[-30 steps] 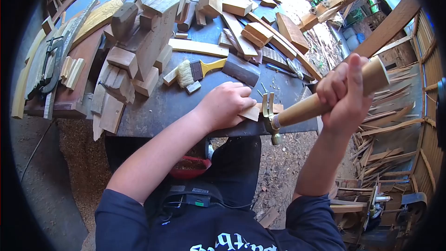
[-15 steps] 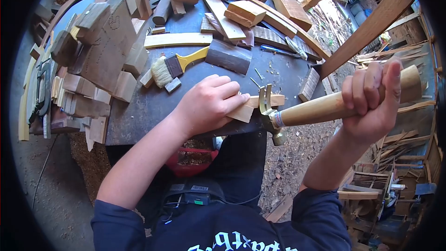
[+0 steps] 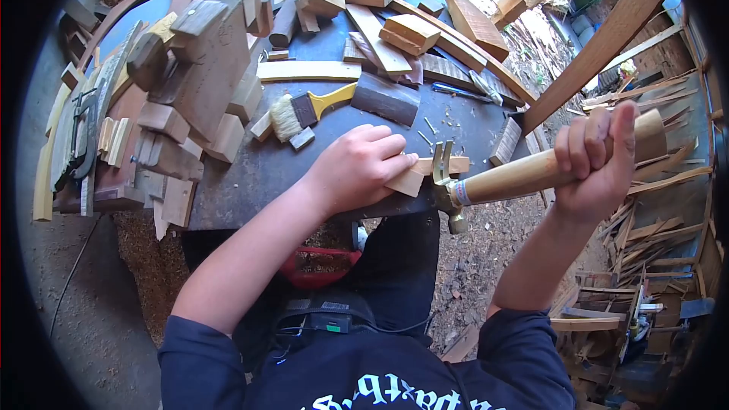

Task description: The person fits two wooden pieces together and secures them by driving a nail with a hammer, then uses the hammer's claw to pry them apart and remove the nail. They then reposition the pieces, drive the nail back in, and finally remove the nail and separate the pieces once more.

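Note:
My left hand (image 3: 363,161) is closed on a small piece of wood (image 3: 407,182) near the table's front edge, its fingers hiding part of the piece. A second thin strip of wood (image 3: 458,165) runs behind the hammer's claw. In my right hand (image 3: 596,163) is a claw hammer (image 3: 516,176), gripped far along its wooden handle with the thumb up. The metal head overlaps the wood at the table edge, claw toward the table and striking face toward me. Two nails (image 3: 427,138) lie on the tabletop just beyond the head.
A yellow-handled brush (image 3: 311,110) and a dark curved block (image 3: 386,99) lie beyond my left hand. Wood offcuts (image 3: 410,33) are piled at the back. At the left stands a stack of shaped wood pieces (image 3: 203,68). A slanted wooden post (image 3: 600,45) rises at the right.
The whole view has shifted slightly, so the table's things sit a little further right. The hammer head stays at the wood, and both hands keep their grips.

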Action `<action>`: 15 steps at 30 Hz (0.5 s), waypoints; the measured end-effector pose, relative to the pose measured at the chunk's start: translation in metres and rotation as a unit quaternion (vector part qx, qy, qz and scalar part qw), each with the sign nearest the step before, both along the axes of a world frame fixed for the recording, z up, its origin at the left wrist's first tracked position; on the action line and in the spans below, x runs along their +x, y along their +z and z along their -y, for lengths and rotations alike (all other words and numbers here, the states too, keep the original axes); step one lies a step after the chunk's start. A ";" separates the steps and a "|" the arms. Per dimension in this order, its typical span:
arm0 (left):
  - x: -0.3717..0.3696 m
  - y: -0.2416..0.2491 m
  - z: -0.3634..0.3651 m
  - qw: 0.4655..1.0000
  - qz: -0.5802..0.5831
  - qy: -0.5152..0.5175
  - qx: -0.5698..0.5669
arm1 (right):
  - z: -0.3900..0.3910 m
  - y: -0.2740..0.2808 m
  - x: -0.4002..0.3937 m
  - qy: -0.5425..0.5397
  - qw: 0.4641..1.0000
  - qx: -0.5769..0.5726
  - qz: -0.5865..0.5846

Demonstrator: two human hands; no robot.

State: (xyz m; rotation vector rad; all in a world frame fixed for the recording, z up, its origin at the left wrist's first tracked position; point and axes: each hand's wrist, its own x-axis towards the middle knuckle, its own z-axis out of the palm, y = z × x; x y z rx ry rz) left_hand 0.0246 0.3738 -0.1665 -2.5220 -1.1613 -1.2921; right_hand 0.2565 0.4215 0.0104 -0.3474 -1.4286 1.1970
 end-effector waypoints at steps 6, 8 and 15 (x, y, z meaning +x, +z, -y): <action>-0.003 -0.006 -0.004 0.999 0.026 -0.025 -0.028 | 0.017 0.008 -0.051 0.064 0.986 0.094 0.125; -0.004 -0.006 -0.005 0.998 0.041 -0.033 -0.034 | 0.013 0.012 -0.051 0.112 0.967 0.111 0.202; -0.004 -0.005 -0.006 0.993 0.075 -0.038 -0.083 | -0.003 0.017 -0.047 0.277 0.935 0.116 0.187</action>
